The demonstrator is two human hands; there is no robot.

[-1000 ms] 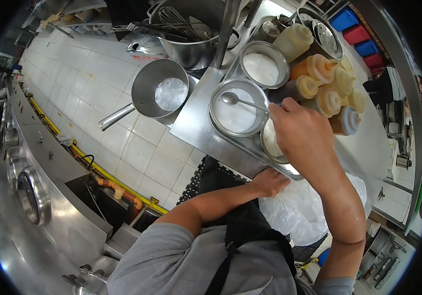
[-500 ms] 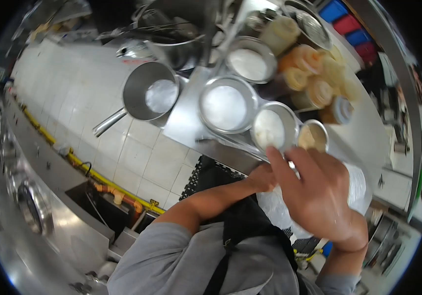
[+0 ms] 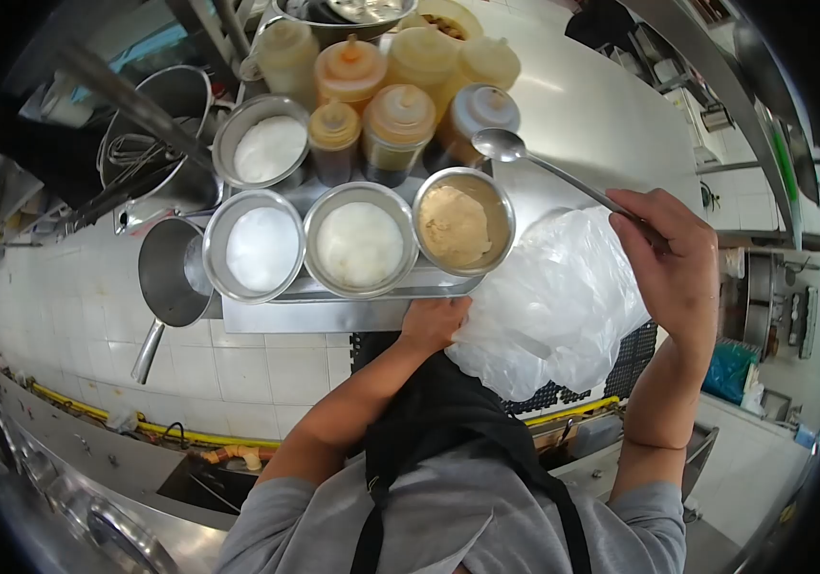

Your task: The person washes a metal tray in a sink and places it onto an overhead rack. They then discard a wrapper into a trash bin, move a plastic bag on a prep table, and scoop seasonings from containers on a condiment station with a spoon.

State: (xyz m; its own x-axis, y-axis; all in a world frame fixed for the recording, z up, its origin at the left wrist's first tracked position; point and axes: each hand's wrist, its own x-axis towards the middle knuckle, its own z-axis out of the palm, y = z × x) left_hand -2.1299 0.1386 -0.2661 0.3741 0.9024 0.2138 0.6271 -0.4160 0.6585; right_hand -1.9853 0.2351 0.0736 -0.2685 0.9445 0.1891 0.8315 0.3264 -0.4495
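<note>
My right hand [image 3: 670, 251] grips the handle of a metal spoon [image 3: 563, 177], holding it above a clear plastic bag [image 3: 558, 292]. The spoon's bowl hangs beyond the rim of a metal container of tan powder [image 3: 459, 226] and looks bare. My left hand [image 3: 436, 322] is closed at the table's front edge, on the near left side of the bag. Left of the tan powder stand a container of off-white granules [image 3: 360, 245], one of white powder [image 3: 262, 246] and, behind, another of white powder [image 3: 262, 145]. The bag's contents are hidden.
Several squeeze bottles [image 3: 398, 124] stand close behind the containers. A saucepan [image 3: 173, 273] with its handle outward and a large pot [image 3: 147, 182] holding a whisk sit to the left. The steel table [image 3: 582, 115] stretches away to the right.
My right hand has left the off-white granules and moved right, over the bag, with the spoon now plainly visible. My left hand remains by the bag; the camera view has turned.
</note>
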